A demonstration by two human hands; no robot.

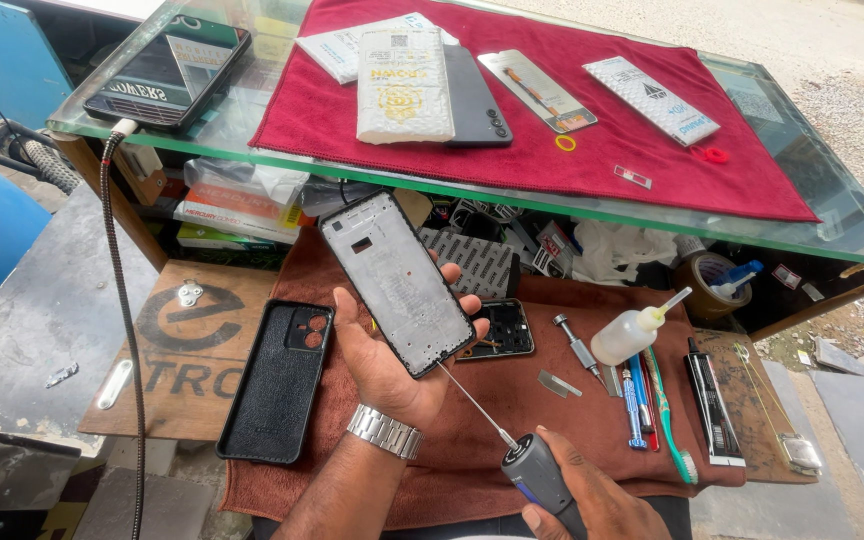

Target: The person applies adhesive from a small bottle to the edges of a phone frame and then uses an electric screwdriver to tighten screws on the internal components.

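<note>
Outdoors, glass counter (832,225), red cloth (592,150), brown mat (512,400)

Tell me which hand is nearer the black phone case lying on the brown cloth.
Left. The left hand, holding the phone frame, sits just right of the black phone case; the right hand, gripping the screwdriver, is farther right.

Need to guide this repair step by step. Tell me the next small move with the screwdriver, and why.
Probably steady the tip on the frame's lower edge. The left hand holds the grey phone frame tilted, and the right hand grips the screwdriver, whose thin shaft already reaches that bottom corner. Whether a screw sits there cannot be told.
</note>
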